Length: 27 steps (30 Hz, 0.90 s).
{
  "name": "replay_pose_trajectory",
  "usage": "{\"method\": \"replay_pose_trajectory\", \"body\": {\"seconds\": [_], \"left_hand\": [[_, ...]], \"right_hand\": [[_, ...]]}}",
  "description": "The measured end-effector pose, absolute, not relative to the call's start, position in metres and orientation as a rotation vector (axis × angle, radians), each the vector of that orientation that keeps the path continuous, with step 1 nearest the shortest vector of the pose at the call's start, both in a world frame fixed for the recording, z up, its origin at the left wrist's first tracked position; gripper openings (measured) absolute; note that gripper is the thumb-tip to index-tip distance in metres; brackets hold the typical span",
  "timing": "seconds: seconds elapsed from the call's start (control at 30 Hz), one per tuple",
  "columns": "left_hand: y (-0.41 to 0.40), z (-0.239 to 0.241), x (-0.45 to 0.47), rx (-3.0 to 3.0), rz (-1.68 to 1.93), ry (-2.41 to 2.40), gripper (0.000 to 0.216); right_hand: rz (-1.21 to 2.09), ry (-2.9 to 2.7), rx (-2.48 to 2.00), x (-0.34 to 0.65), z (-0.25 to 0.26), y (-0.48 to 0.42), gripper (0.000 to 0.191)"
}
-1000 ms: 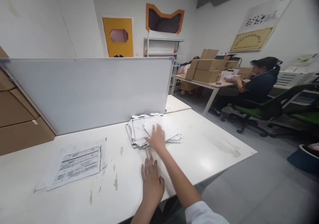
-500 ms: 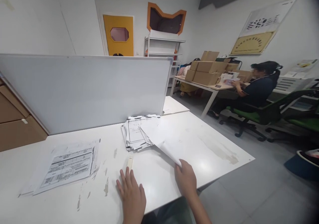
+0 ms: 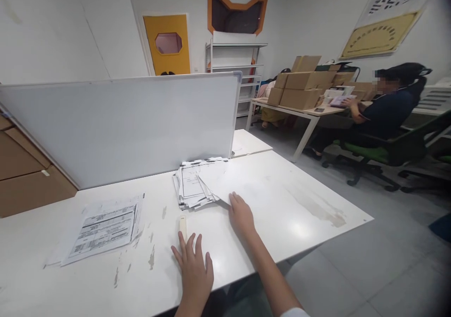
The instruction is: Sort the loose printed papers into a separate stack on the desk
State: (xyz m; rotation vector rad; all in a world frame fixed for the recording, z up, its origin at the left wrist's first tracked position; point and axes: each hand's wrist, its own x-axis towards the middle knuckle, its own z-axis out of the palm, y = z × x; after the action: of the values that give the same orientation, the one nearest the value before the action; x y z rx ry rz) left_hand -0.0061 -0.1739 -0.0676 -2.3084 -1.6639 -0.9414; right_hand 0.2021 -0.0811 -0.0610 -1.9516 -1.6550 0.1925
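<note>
My left hand [image 3: 195,267] rests near the table's front edge with its fingers spread. Its fingertips reach the near end of a slim cream-coloured bar [image 3: 183,227], whose kind I cannot make out. My right hand [image 3: 242,214] has the near right end of a sheet of paper [image 3: 214,185] in its fingers; the thumb is hidden. That sheet lies slanted over an uneven stack of printed papers [image 3: 190,183] by the whiteboard. To the left, a flatter pile of printed forms [image 3: 105,230] lies on the table.
A whiteboard [image 3: 141,129] stands along the back of the white table [image 3: 275,199]. Cardboard boxes [image 3: 35,185] are at the far left. Beyond the table's right edge, a person [image 3: 391,105] sits at another desk with stacked boxes [image 3: 299,89].
My right hand has moved forward and left toward the stack, and the sheet's raised, curled end has come down. My left hand has shifted slightly right. The view has turned a little.
</note>
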Motion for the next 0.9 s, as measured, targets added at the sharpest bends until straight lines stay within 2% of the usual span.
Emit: {"method": "replay_pose_trajectory", "body": {"seconds": [0.43,0.67,0.9], "left_hand": [[-0.175,-0.072,-0.01,-2.429,-0.92,-1.684,0.036],[-0.176,-0.069,-0.009,-2.45,-0.887,-1.67,0.036],[-0.176,-0.068,-0.009,-2.463,-0.881,-1.626,0.034]], "right_hand": [[0.393,-1.688,-1.755,0.241,-0.088,-0.092,0.051],[0.21,-1.692,-1.792,0.229,-0.086,-0.095,0.051],[0.206,-1.657,-1.807,0.23,-0.077,-0.096,0.046]]}}
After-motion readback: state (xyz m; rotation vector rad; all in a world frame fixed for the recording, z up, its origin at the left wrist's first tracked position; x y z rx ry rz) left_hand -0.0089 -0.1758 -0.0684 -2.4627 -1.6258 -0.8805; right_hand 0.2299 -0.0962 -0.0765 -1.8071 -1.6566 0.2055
